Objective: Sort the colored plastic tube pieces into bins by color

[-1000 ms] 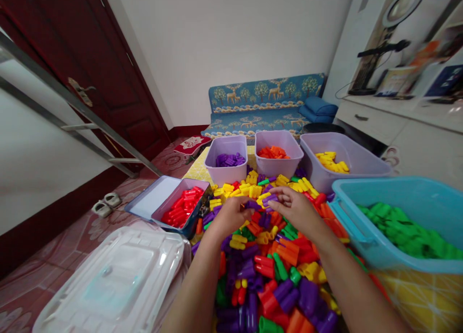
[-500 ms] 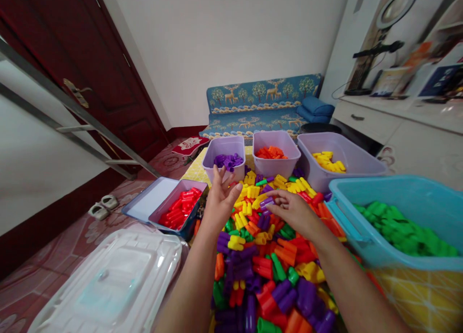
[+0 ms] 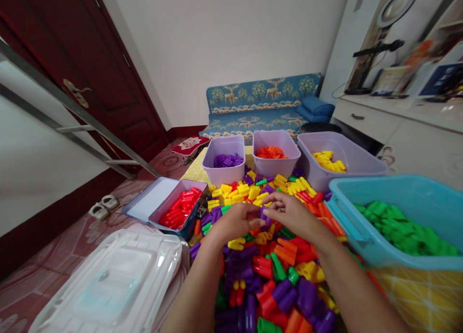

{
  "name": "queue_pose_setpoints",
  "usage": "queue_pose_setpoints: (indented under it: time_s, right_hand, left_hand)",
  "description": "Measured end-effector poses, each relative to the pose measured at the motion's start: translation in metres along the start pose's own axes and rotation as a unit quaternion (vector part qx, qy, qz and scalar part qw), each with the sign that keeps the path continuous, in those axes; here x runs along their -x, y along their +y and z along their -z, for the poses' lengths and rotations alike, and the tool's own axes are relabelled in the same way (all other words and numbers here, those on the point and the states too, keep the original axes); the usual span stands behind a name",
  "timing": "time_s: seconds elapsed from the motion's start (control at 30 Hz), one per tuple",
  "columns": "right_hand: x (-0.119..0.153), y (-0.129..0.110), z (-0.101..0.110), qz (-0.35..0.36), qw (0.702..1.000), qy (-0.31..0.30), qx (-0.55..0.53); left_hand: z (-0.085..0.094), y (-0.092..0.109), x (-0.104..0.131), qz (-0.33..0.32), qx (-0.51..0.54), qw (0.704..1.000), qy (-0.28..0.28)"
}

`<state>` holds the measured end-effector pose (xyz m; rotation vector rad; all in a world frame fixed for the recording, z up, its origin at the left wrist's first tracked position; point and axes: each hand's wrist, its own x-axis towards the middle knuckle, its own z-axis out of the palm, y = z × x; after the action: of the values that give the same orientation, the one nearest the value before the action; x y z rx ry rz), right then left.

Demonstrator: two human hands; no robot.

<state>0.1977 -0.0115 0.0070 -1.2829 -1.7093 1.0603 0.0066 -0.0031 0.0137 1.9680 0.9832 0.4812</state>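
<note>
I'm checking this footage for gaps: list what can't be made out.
All in the head view:
Left hand: fingers and back hide its palm and any hold.
Teal bin: right end cut off by frame edge.
Pile: lower pieces buried under upper ones.
Blue-white box: print blurred.

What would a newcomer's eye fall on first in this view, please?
Most likely the heap of mixed-colour plastic pieces in the middle, with the left hand and right hand close together at its far part. Next might come the large turquoise bin of green pieces at the right, then the three lilac bins along the far side, holding purple, orange and yellow pieces.
</note>
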Motion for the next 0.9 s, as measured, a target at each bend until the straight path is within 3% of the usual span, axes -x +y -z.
queue_pose_setpoints:
  time_s: [0.13, 0.33, 0.43, 0.5, 0.57, 0.67, 0.8, 0.9]
  right_hand:
    - [0.003, 0.007, 0.005, 0.018, 0.996, -0.035, 0.079]
    - [-0.012, -0.004, 0.014, 0.03, 0.983, -0.026, 0.179]
    - [-0.031, -0.029, 0.007, 0.075, 0.993, 0.075, 0.05]
    - [-0.039, -0.044, 0.0, 0.13, 0.984, 0.1, -0.075]
    - [-0.039, -0.051, -0.006, 0.163, 0.973, 0.112, -0.118]
    - [-0.025, -0.038, -0.01, 0.143, 0.978, 0.128, -0.077]
    - [0.0, 0.003, -0.003, 0.062, 0.988, 0.14, -0.02]
    - [0.011, 0.021, 0.007, 0.034, 0.985, 0.167, -0.04]
  left_hand:
    - [0.003, -0.006, 0.002, 0.035, -0.042, 0.997, -0.058]
    - [0.002, -0.021, 0.001, 0.072, -0.09, 0.993, -0.035]
    - [0.002, -0.021, 0.002, 0.064, -0.107, 0.992, -0.029]
    - [0.001, -0.02, 0.002, 0.061, -0.105, 0.992, -0.027]
    - [0.001, -0.02, 0.001, 0.059, -0.098, 0.993, -0.024]
    - [0.001, -0.022, 0.0, 0.066, -0.087, 0.994, -0.019]
    - [-0.001, -0.023, -0.001, 0.066, -0.081, 0.994, -0.013]
    - [-0.003, -0.019, -0.004, 0.041, -0.092, 0.995, 0.029]
